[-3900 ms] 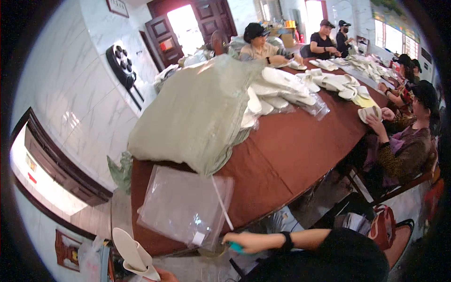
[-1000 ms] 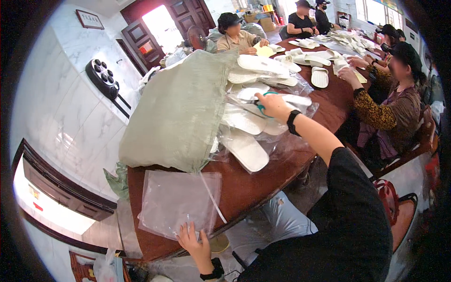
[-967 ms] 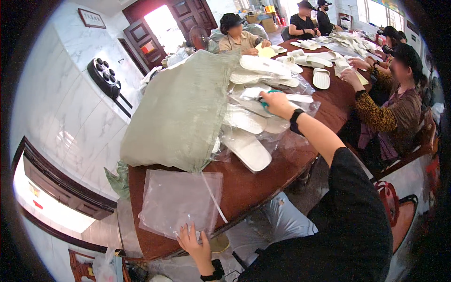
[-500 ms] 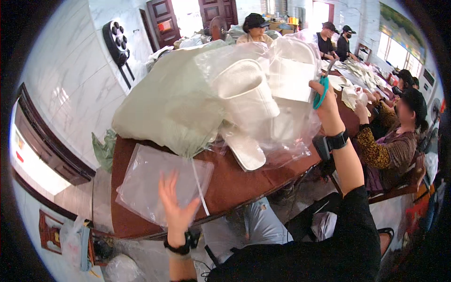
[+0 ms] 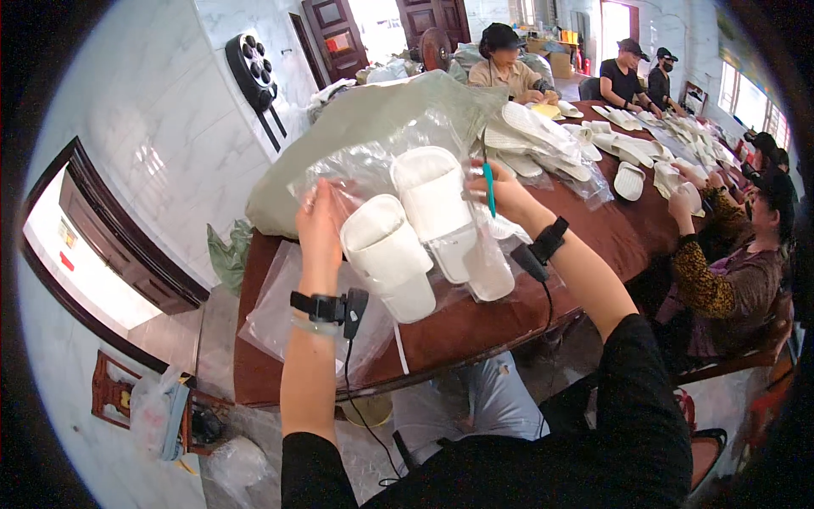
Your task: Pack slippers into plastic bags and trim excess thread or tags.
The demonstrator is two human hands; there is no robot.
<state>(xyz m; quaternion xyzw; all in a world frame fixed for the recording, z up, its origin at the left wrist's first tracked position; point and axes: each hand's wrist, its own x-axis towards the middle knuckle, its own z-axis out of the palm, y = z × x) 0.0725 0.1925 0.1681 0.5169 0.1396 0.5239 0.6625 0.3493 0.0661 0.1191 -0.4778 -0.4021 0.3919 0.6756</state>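
My left hand (image 5: 320, 219) is closed on the left edge of a clear plastic bag (image 5: 360, 174), lifted above the table. White open-toe slippers (image 5: 432, 195) are in or behind the film between my hands, soles hanging toward me. At the bag's right side my right hand (image 5: 506, 197) is closed around teal-handled scissors (image 5: 489, 188), their dark blade pointing away from me. Whether its fingers also pinch the film is unclear. Beneath my left wrist a flat clear plastic sheet or bag (image 5: 275, 310) lies on the brown table cover (image 5: 441, 348).
A big pale green sack (image 5: 339, 153) slumps on the table behind the slippers. More bagged slippers (image 5: 543, 140) and loose ones (image 5: 629, 180) spread along the table to the right. One co-worker (image 5: 729, 271) sits at the right; others work along the far side.
The bagged slippers have come down nearer to me. My left hand has risen from above the flat sheet and taken the bag's left edge. My right hand has moved left with the scissors.
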